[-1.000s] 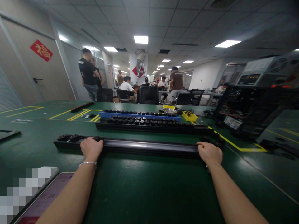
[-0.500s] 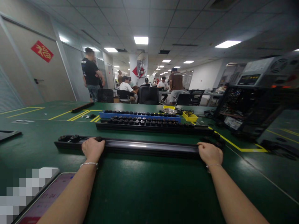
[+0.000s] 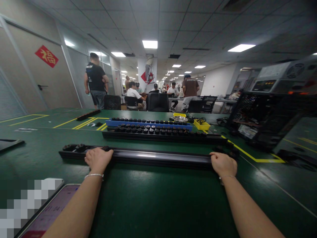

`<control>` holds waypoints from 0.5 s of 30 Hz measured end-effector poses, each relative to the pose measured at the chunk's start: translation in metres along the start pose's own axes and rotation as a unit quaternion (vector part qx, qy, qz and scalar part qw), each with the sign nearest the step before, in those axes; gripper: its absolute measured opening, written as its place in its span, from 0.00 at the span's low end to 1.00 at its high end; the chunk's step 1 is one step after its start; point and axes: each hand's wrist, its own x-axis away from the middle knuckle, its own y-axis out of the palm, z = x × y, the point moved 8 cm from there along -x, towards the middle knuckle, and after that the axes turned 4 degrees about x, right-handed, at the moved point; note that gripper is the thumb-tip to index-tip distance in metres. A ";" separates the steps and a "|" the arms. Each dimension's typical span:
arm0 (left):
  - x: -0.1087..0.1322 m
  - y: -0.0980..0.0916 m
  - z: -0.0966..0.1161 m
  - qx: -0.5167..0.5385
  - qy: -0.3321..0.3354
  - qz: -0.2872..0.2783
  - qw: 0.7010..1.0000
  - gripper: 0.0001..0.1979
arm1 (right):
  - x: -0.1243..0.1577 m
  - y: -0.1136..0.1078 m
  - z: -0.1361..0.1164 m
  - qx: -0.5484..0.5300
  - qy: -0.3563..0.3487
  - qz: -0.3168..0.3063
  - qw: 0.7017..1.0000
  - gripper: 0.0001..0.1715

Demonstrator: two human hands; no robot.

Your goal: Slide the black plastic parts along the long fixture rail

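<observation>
A long black channel-shaped bar (image 3: 160, 156) with a shiny rounded top strip lies across the green table in front of me. My left hand (image 3: 99, 161) rests over its left part, fingers bent over the far side and thumb toward the strip's end. Around the right end, my right hand (image 3: 224, 164) is closed, its fingertips hidden behind the bar. Left of my left hand, small dark round parts (image 3: 79, 146) sit in the bar's uncovered stretch. Just behind it is a second black bar (image 3: 163, 136) with several round black parts along it.
Behind the bars stands a blue rack (image 3: 148, 124) of black parts, with a metal bowl (image 3: 180, 118) and a yellow tray (image 3: 201, 124) to its right. An open computer case (image 3: 257, 115) occupies the right side. A phone (image 3: 53, 206) lies near left. People work in the background.
My left hand has shifted slightly, its fingers looser and a little more spread over the bar. My right hand stays on the right end. The view has moved slightly.
</observation>
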 end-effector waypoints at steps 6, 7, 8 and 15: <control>-0.002 0.008 -0.002 -0.030 -0.002 0.008 1.000 0.42 | -0.001 0.001 0.002 0.005 -0.003 0.015 1.000 0.24; -0.002 0.008 -0.001 -0.030 0.002 0.009 1.000 0.42 | -0.001 0.001 0.002 0.005 -0.005 0.022 1.000 0.24; -0.002 0.009 -0.001 -0.031 0.006 0.008 0.999 0.41 | -0.001 0.000 0.002 0.005 -0.006 0.027 1.000 0.23; 0.003 0.007 0.003 -0.028 0.027 0.018 0.999 0.39 | 0.000 -0.002 0.001 0.006 -0.005 0.025 1.000 0.23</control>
